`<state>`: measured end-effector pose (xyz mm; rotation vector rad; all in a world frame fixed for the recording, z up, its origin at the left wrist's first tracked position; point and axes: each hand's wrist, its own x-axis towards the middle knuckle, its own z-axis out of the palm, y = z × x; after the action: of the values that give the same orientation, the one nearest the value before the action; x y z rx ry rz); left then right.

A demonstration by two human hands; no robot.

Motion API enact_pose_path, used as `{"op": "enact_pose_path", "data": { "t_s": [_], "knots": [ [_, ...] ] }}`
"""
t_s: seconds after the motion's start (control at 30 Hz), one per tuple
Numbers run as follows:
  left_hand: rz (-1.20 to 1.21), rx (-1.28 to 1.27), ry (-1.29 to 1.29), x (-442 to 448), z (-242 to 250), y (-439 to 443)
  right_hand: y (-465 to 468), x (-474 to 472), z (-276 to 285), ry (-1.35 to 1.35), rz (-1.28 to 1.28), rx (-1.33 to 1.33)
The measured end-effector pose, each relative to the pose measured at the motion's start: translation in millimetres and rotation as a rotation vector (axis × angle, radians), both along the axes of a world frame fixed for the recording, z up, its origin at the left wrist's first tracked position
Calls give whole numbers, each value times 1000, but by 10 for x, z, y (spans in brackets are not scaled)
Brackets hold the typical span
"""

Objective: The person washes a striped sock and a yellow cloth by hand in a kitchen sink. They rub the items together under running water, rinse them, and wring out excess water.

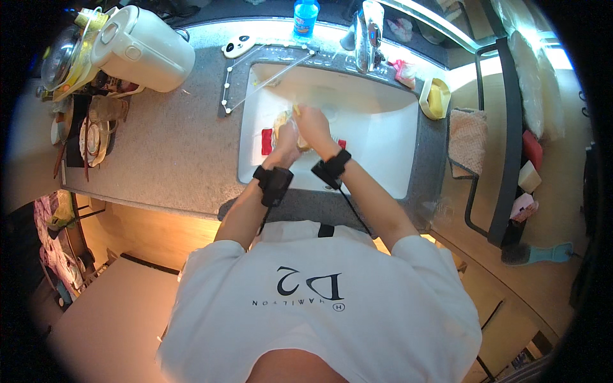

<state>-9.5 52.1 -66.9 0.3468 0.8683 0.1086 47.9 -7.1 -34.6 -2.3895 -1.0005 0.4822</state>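
Observation:
Over the white sink basin (378, 153), my two hands are close together. My left hand (288, 139) grips a pale yellowish item (280, 120), partly hidden by the fingers; its kind cannot be made out. My right hand (313, 128) is closed, with a small yellow piece (296, 110) showing at its fingertips. A red block-like piece (266, 142) shows left of my left hand. Another bit of red (342, 143) peeks out beside my right wrist. Whether the red parts belong to one thing is hidden.
Behind the basin stand a faucet (368, 38) and a blue bottle (305, 19). A yellow sponge holder (435, 99) sits at the right rim. A white electric water dispenser (148, 52) stands left on the counter. A towel (467, 141) hangs from the right rack.

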Motion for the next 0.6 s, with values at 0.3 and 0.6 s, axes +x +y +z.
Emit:
{"op": "enact_pose_path", "data": {
  "t_s": [0.3, 0.6],
  "knots": [
    [97, 381, -100, -157, 335, 408, -598, 150, 236, 277, -159, 417],
    [235, 137, -336, -326, 564, 442, -942, 411, 778, 1553, -137, 920]
  ]
}}
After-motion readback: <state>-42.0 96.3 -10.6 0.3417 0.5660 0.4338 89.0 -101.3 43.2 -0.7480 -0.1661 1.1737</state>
